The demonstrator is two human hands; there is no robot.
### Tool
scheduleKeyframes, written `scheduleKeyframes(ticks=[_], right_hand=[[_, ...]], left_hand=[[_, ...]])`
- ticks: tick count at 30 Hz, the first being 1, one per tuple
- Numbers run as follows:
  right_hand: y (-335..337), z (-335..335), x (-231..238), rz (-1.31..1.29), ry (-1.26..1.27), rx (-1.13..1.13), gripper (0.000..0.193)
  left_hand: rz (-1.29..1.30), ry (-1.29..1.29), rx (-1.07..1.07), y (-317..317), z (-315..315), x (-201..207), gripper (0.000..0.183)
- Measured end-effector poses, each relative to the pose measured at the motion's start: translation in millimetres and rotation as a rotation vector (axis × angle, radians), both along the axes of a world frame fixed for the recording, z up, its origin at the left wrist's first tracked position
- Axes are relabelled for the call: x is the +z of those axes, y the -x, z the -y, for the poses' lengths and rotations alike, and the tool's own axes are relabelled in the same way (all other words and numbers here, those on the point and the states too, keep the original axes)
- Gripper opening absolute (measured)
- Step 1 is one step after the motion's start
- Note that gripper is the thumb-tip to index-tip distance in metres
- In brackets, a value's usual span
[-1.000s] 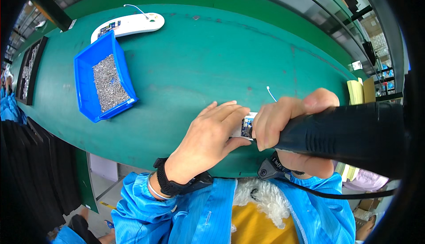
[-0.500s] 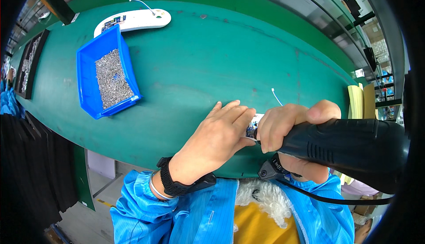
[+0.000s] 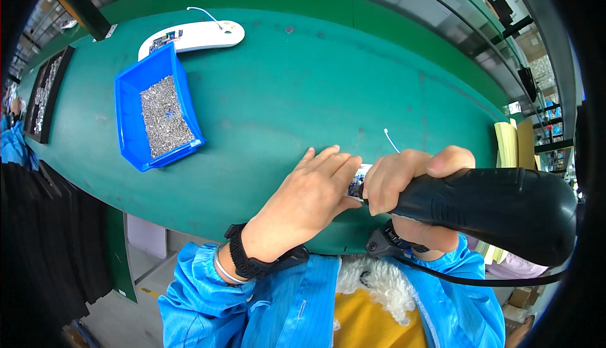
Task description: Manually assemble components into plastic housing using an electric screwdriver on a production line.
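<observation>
My right hand is closed around a black power screwdriver, which lies nearly level with its thick end toward the right. Its tip end points left, at a white piece with a small blue circuit board, mostly hidden between my hands. My left hand lies over the left side of that piece, palm down, fingers stretched out and a little spread, thumb at the near side. A thin white cable sticks up beyond my right hand. Whether the screwdriver's tip touches a screw is hidden.
A blue bin of small metal screws stands at the left. Behind it lies a white curved housing with a circuit board and cable. A black tray sits far left; yellow sheets stand at the right edge.
The screwdriver and my right hand have shifted slightly left and up. My left hand stays nearly in place. The bin and far housing appear slightly lower in the picture.
</observation>
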State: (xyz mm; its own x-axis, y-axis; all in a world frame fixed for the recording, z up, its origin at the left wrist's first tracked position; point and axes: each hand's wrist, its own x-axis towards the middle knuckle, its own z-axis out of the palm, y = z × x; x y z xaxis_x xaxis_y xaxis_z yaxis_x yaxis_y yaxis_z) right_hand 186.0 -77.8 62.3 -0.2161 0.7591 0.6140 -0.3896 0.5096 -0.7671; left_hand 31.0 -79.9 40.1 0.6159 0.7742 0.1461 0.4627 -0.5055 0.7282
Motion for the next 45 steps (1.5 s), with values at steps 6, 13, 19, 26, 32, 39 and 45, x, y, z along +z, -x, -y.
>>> scheduleKeyframes(ticks=[6, 13, 19, 26, 32, 39, 45], right_hand=[[-3, 0, 1, -0.016, -0.108, 0.046, 0.067], [-5, 3, -1, -0.013, -0.071, 0.068, 0.069], [-17, -3, 18, -0.179, 0.125, -0.048, 0.078], [-98, -9, 42, -0.201, 0.095, -0.320, 0.079], [-143, -7, 39, -0.337, 0.171, -0.436, 0.070], [-154, -8, 39, -0.463, 0.198, -0.434, 0.065], [-151, -9, 46, -0.544, 0.223, -0.381, 0.070]], left_hand=[[0.008, -0.030, -0.005, -2, 3, 0, 0.048], [-0.006, -0.037, 0.006, -3, 6, -1, 0.048], [0.030, 0.058, 0.000, -3, 3, 2, 0.050], [-0.137, 0.022, -0.022, -13, -11, 31, 0.046], [-0.174, -0.310, 0.012, -44, -142, 56, 0.046], [-0.461, -0.175, 0.619, -79, -308, 0, 0.043], [-0.306, -0.704, 0.513, -95, -271, 4, 0.049]])
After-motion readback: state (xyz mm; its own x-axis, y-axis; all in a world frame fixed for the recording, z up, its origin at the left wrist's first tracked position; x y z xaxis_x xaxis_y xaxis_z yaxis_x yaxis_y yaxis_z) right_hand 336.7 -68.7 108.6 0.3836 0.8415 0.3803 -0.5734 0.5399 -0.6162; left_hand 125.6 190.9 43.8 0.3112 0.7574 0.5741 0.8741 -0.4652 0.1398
